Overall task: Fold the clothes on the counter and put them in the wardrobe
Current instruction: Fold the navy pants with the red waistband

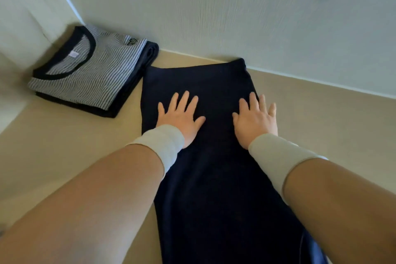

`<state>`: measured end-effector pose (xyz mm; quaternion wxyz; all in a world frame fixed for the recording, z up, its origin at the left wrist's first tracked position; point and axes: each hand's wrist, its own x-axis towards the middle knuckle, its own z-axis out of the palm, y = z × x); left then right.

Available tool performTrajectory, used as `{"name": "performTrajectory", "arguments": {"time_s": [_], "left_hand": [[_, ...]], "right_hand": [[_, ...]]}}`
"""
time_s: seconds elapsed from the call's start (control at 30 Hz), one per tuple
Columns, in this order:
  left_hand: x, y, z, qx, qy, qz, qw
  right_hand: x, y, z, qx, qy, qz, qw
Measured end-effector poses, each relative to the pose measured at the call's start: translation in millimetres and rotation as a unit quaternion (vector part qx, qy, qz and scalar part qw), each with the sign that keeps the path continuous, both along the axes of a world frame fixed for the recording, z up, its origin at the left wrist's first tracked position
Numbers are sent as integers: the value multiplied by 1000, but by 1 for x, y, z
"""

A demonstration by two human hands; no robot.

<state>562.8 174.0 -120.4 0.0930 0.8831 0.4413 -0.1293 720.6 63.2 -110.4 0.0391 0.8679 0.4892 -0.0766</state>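
Both hands lie flat, fingers spread, left hand (180,117) and right hand (255,119) side by side but apart, pressing the navy cloth (199,83) beneath them on the counter (64,135). Smoothing seems underway; next likely comes folding it crosswise. A folded striped shirt (85,73) sits beyond the left hand. The cloth's near end is cut off; no wardrobe shows.
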Motion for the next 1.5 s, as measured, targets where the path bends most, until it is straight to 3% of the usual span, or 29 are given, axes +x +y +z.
{"name": "performTrajectory", "arguments": {"time_s": [0.07,0.13,0.2,0.27,0.33,0.5,0.73,0.93,1.07,1.23,1.37,1.5], "left_hand": [[9,-18,9,32,-16,-4,999],[9,-41,8,17,-29,-41,999],[-6,-66,3,-16,-3,-37,999],[-23,-76,2,5,11,11,1000],[-36,-88,10,34,28,39,998],[-62,-150,26,29,-26,52,998],[-98,-244,63,-1,-128,93,987],[-123,-301,82,-93,-109,126,982],[-133,-328,85,-149,-54,95,983],[-137,-354,70,-101,35,12,994],[-139,-367,61,-39,19,3,999],[-145,-366,72,-58,-118,87,988]], "right_hand": [[-10,-17,7,45,4,57,997],[-20,-32,3,15,27,118,993],[-17,-56,0,-48,14,56,997],[-4,-75,7,-51,-16,-24,998],[0,-91,20,-35,-32,-26,999],[-8,-149,43,61,138,-99,984],[-28,-229,69,-28,184,-94,978],[-61,-282,86,-54,298,-114,946],[-76,-294,86,-37,270,-115,955],[-91,-301,87,-28,317,-150,936],[-97,-303,83,47,432,-207,876],[-100,-303,88,184,586,-325,719]]}}
